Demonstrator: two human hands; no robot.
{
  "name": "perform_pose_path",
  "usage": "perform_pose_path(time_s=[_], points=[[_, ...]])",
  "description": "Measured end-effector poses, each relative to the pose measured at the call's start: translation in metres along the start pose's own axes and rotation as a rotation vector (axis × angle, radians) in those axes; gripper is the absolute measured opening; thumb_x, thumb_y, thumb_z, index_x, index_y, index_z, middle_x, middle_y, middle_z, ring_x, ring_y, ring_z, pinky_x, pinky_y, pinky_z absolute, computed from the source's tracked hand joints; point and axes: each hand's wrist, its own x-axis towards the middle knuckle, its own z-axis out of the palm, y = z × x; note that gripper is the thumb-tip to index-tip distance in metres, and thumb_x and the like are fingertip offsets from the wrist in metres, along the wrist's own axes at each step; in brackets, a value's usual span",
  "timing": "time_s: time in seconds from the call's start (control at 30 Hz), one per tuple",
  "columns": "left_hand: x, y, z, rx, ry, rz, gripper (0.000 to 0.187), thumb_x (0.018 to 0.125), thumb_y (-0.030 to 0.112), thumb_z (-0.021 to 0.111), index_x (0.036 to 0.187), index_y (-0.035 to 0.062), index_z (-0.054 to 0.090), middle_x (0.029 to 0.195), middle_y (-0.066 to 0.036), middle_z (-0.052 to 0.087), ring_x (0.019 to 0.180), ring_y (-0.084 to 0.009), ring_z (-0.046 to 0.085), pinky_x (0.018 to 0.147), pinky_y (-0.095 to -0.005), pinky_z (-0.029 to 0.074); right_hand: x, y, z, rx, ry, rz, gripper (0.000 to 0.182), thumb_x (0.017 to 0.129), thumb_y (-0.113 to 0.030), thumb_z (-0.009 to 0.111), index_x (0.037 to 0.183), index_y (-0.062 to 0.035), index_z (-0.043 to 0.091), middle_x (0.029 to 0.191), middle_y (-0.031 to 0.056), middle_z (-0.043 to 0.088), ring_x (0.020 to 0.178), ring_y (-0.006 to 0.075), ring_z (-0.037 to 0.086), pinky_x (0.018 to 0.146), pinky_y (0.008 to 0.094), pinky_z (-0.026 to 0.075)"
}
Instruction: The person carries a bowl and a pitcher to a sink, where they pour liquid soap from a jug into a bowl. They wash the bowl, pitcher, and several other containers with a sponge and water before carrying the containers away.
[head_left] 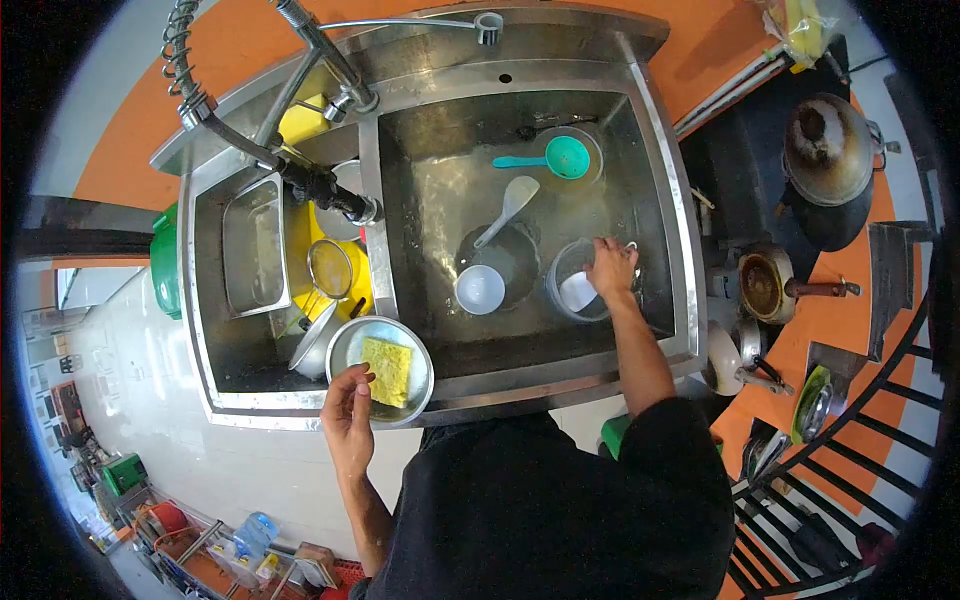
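My left hand (347, 412) is at the left rim of a metal bowl (422, 392), which rests on the sink's front edge. Its fingers are curled together, with the tips at the edge of a yellow sponge (387, 372) lying in the bowl. Whether they pinch anything is hidden. On the right, my right hand (612, 270) reaches into a clear round container (562, 268) in the big basin. Its fingers are closed on a small white cup (577, 291). Nearby in the water are a white bowl (480, 290), a white rice paddle (515, 203) and a turquoise ladle (566, 158).
The smaller left basin holds a steel pan (256, 247), a strainer (331, 267) and a tilted pot (314, 345). A spray faucet (330, 195) hangs over the divider. At right stand a lidded wok (828, 150), a saucepan (765, 285) and a black railing (850, 440).
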Motion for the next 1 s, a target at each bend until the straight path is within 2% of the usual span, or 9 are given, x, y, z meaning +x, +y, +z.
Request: perform_pose_path(time_s=[0.13,0.23,0.37,0.5,0.57,0.67,0.83,0.9,1.0], points=[[0.002,0.005,0.006,0.025,-0.012,-0.012,0.026,0.099,0.017,0.056,0.116,-0.002,0.06,0.115,-0.013,0.064,0.105,-0.0214,0.063,0.093,-0.0317,0.045,0.05,0.033,0.016,0.001,-0.392,0.101,0.028,0.081,-0.012,0.064,0.108,-0.0101,0.069,0.121,0.0168,0.062,0.113,0.0372,0.059,0.094,0.0459,0.047],[0.001,0.011,0.009,0.045,-0.003,0.027,0.022,0.099,0.014,0.057,0.114,-0.0016,0.061,0.114,-0.013,0.065,0.103,-0.0202,0.063,0.091,-0.0313,0.047,0.037,0.03,-0.043,0.031,-0.243,-0.303,0.034,0.082,-0.002,0.057,0.111,-0.0131,0.07,0.121,0.0181,0.061,0.113,0.0367,0.059,0.094,0.0461,0.049],[-0.001,0.007,0.007,0.05,0.031,0.05,0.018,0.098,0.011,0.058,0.111,-0.001,0.063,0.112,-0.012,0.066,0.101,-0.0185,0.063,0.089,-0.0305,0.048,0.024,0.008,-0.11,0.015,-0.142,-0.372,0.035,0.081,-0.002,0.058,0.112,-0.0131,0.07,0.115,0.0142,0.059,0.109,0.0342,0.059,0.089,0.0454,0.052],[-0.002,0.007,0.007,0.071,0.05,0.031,0.019,0.098,0.012,0.058,0.112,-0.0011,0.063,0.112,-0.011,0.066,0.1,-0.0185,0.063,0.089,-0.0304,0.048,0.027,-0.004,-0.146,0.039,0.221,-0.34,0.041,0.077,0.0,0.061,0.115,-0.0135,0.067,0.102,0.0093,0.055,0.097,0.0299,0.058,0.075,0.0413,0.056],[-0.003,0.005,0.008,0.057,0.054,0.05,0.02,0.098,0.012,0.058,0.112,-0.0013,0.063,0.111,-0.011,0.066,0.1,-0.0181,0.063,0.088,-0.0304,0.048,0.038,-0.001,-0.137,0.051,0.387,-0.35,0.044,0.079,-0.003,0.061,0.122,-0.0142,0.062,0.105,0.0112,0.053,0.099,0.0294,0.056,0.065,0.0375,0.058],[-0.004,0.011,0.011,0.131,0.032,0.062,0.019,0.098,0.011,0.058,0.112,-0.0016,0.063,0.111,-0.011,0.065,0.101,-0.0179,0.063,0.088,-0.0303,0.048,0.036,-0.002,-0.082,-0.069,0.349,-0.37,0.049,0.079,-0.003,0.061,0.126,-0.0159,0.059,0.11,0.0125,0.053,0.103,0.0309,0.056,0.069,0.0385,0.059],[-0.008,0.01,0.004,0.121,0.064,0.051,0.02,0.098,0.011,0.058,0.111,-0.0019,0.063,0.112,-0.012,0.065,0.102,-0.0182,0.062,0.089,-0.0308,0.048,-0.041,-0.037,-0.029,0.151,-0.142,-0.28,0.062,0.091,-0.046,0.058,0.127,0.0045,0.052,0.126,0.0247,0.054,0.115,0.0425,0.054,0.089,0.0497,0.051],[-0.01,0.003,0.001,0.106,0.076,0.031,0.02,0.098,0.012,0.057,0.111,-0.002,0.063,0.112,-0.012,0.065,0.102,-0.0183,0.062,0.089,-0.031,0.048,-0.046,-0.042,0.002,0.349,-0.539,-0.098,0.065,0.092,-0.051,0.054,0.125,0.0051,0.053,0.122,0.0282,0.059,0.111,0.044,0.058,0.092,0.0505,0.049],[-0.006,-0.002,0.001,0.073,0.076,0.021,0.02,0.098,0.012,0.057,0.112,-0.002,0.063,0.112,-0.012,0.065,0.103,-0.0185,0.063,0.089,-0.0314,0.048,-0.04,-0.057,0.04,0.46,-0.728,-0.191,0.059,0.09,-0.044,0.058,0.121,0.0069,0.055,0.114,0.0282,0.063,0.105,0.0437,0.062,0.093,0.0502,0.048]])
